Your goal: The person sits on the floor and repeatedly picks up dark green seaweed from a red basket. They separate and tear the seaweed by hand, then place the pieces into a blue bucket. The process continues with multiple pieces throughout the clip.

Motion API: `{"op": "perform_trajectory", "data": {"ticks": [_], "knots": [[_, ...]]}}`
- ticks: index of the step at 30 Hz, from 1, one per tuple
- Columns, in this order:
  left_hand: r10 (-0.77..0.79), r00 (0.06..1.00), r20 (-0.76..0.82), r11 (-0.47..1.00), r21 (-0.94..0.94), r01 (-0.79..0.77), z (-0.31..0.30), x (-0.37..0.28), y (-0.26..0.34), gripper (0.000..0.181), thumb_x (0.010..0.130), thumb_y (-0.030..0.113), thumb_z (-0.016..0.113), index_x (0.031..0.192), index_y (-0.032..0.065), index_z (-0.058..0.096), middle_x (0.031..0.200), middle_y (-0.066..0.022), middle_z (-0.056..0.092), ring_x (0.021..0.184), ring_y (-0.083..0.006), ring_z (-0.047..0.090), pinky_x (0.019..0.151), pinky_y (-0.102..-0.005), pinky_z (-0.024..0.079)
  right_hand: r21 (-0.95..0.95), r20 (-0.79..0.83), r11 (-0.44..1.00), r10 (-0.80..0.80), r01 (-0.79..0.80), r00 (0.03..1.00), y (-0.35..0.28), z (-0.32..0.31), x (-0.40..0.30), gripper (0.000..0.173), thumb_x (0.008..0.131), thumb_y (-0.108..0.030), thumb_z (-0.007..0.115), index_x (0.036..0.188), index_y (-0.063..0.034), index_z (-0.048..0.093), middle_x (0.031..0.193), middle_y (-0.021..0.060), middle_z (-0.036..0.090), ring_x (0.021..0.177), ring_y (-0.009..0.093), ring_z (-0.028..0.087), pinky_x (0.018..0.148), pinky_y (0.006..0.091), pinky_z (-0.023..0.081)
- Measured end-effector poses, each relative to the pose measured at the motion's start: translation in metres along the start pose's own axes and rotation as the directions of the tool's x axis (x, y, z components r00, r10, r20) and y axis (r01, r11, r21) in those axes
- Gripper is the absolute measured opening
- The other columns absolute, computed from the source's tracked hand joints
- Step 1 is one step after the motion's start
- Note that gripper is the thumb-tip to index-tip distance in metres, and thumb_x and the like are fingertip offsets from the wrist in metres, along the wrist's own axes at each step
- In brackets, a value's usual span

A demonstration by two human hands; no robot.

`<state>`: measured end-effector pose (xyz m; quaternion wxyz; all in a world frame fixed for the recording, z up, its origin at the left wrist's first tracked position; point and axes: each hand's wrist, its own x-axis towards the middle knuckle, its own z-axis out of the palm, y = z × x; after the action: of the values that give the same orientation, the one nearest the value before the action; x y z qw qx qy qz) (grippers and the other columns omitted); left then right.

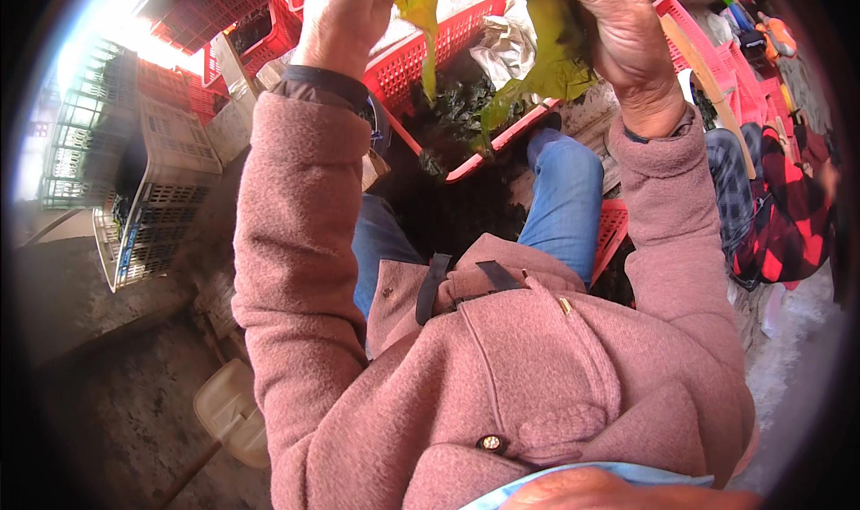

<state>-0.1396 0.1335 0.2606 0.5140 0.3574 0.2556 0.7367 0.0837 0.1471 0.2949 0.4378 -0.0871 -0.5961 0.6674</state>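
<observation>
My left hand (342, 23) is raised at the top of the view, its fingertips partly cut off by the edge. A narrow yellow-green strip of seaweed (422, 16) hangs from it. My right hand (625, 30) grips a broader green seaweed blade (554, 53), whose ragged end droops towards the basket below. Under both hands lies a red plastic basket (396, 73) with dark wet seaweed (463, 100) in it. A crumpled whitish sack (507, 50) rests at its far side.
White plastic crates (178, 147) stand at left, below red crates (222, 6). A plastic shovel (232, 409) lies lower left. Dark seaweed (450, 214) covers the floor between my legs. At right, a wooden stick (705, 87) leans near pink baskets (739, 80) and a person's plaid clothing (779, 221).
</observation>
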Motion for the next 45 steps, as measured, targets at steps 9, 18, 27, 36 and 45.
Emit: {"op": "perform_trajectory", "data": {"ticks": [9,18,27,36,45], "knots": [[-0.353,0.922,-0.16,0.926,-0.203,0.319,0.012,-0.044,-0.077,0.029,0.093,0.023,0.051,0.114,0.0034,0.055,0.107,-0.0082,0.062,0.098,-0.0204,0.06,0.088,-0.0383,0.048,-0.334,-0.235,0.942,-0.043,-0.039,0.971,0.088,-0.002,-0.01,0.017,0.087,-0.008,0.062,0.102,-0.0002,0.064,0.089,0.0005,0.065,0.081,0.005,0.056,0.075,0.0205,0.047],[-0.458,0.878,-0.139,0.868,-0.283,0.408,0.004,-0.075,-0.088,0.038,0.093,0.04,0.053,0.11,0.0068,0.059,0.088,0.0015,0.057,0.076,-0.0106,0.051,0.068,-0.0245,0.041,-0.365,-0.325,0.93,-0.095,-0.032,0.941,0.113,-0.016,-0.026,0.013,0.088,-0.005,0.059,0.098,0.003,0.062,0.087,0.0021,0.066,0.079,0.006,0.058,0.073,0.021,0.048],[-0.147,0.97,-0.194,0.954,0.23,0.19,0.002,-0.079,-0.092,0.029,0.091,0.021,0.058,0.113,0.0025,0.061,0.092,-0.0029,0.065,0.074,-0.0078,0.058,0.061,-0.0205,0.046,-0.2,-0.296,0.955,0.153,-0.218,0.943,0.107,-0.026,-0.037,0.018,0.087,-0.016,0.063,0.101,-0.0035,0.063,0.087,-0.0022,0.063,0.076,0.004,0.056,0.066,0.0195,0.048],[-0.145,0.989,-0.009,0.852,0.508,0.13,0.001,-0.068,-0.069,0.028,0.09,0.018,0.057,0.112,0.0,0.06,0.093,-0.0063,0.066,0.08,-0.0097,0.06,0.072,-0.0233,0.049,-0.112,-0.176,0.938,0.305,-0.327,0.936,0.113,-0.033,-0.032,0.026,0.083,-0.016,0.069,0.106,-0.0038,0.065,0.092,-0.0021,0.065,0.078,0.004,0.059,0.068,0.0178,0.049],[0.082,0.957,-0.277,0.78,0.616,0.111,-0.037,-0.109,-0.143,0.021,0.082,0.014,0.07,0.09,0.0006,0.057,0.078,-0.0024,0.059,0.069,-0.0093,0.055,0.064,-0.0227,0.047,-0.086,-0.375,0.952,0.243,-0.295,0.894,0.118,-0.039,-0.025,0.017,0.086,-0.014,0.065,0.1,-0.0048,0.066,0.087,-0.0003,0.067,0.07,0.007,0.063,0.058,0.0209,0.051]]}}
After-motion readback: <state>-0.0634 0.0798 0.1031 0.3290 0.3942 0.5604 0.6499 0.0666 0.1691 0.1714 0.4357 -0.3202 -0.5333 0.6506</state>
